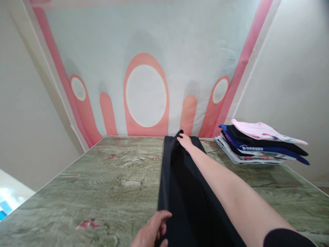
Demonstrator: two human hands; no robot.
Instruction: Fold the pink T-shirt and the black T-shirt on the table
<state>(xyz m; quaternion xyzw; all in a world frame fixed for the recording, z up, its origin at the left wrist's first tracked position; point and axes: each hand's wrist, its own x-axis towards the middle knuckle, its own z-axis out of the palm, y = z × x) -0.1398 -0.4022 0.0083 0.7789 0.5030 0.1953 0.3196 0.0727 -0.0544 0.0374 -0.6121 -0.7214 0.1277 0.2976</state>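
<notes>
A black garment (180,192) lies lengthwise on the table, folded into a long strip that runs from the near edge to the far edge. At its far end my right hand (184,141) is closed on the cloth and lifts a fold of it off the layer below. Close to me, my left hand (152,229) has its fingers curled at the strip's left edge, gripping the cloth there. Which kind of garment it is cannot be made out. My right forearm passes over its right side and covers part of it.
On the far right of the wood-patterned table (102,185) stands a stack of folded clothes (257,144), a pink one on top, its edges overhanging. Behind the far edge is a wall backdrop (110,51) with pink-orange shapes.
</notes>
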